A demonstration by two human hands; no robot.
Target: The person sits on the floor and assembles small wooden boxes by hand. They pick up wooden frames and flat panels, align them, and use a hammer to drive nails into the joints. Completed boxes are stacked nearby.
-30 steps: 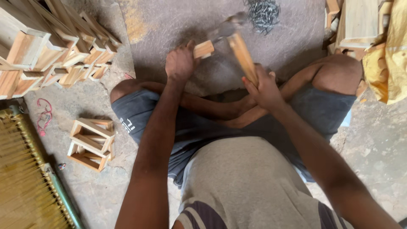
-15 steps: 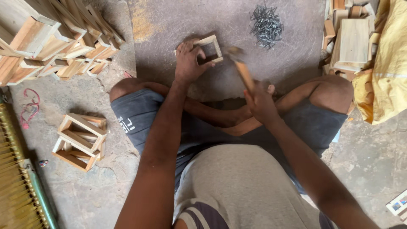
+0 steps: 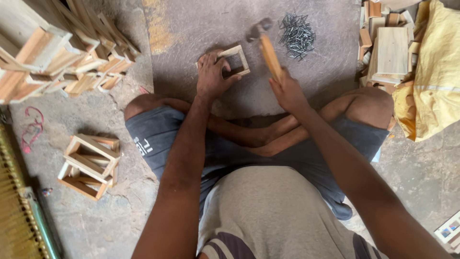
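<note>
Floor (image 3: 201,29) of grey concrete took up most of the view, person sat cross-legged on it. Stacks of wooden frames (image 3: 57,57) lay far left, two more finished frames (image 3: 88,165) near the left knee, yellow cloth (image 3: 436,76) and wood blocks (image 3: 390,50) at right, nail pile (image 3: 297,33) ahead. Left hand (image 3: 211,74) was closed over the small wooden frame (image 3: 238,60), pinning it flat to the floor in front of the shins. Right hand (image 3: 287,91) was wrapped tight round the hammer (image 3: 268,52) handle, head raised just beside the frame. Good strike probably needed the frame held dead still, fingers off the corner, blow square. Versus half a second before: frame sat lower and more centred, hammer was up nearer it, view had shifted slightly.
</note>
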